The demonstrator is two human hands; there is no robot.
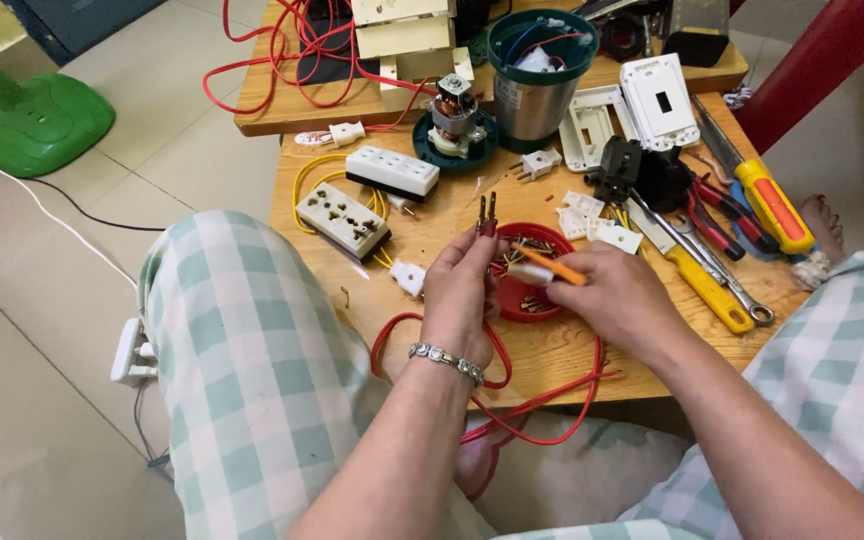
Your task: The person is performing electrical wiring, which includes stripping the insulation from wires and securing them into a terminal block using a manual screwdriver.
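Red wire (512,400) loops nearest you; above it your left hand (460,290) pinches a two-pin plug piece (488,210) upright, your right hand (620,298) grips an orange-handled screwdriver (548,268) over the red dish (532,285), so next, likely, tip meets screw, steadily.

Few things here count as packages or labels, and no signs or screens show.

A stack of pale cream boxes (402,35) stands at the far edge of the tabletop (552,355), near the top middle of the view, with red wire looped around its left side. The boxes are flat and rectangular, laid one on another; only their front faces show.

Just right of them stands a steel cylinder (532,100) with a dark green rim. On its left side sits a small pale rectangular label (505,95), upright, with marks too small to make out.
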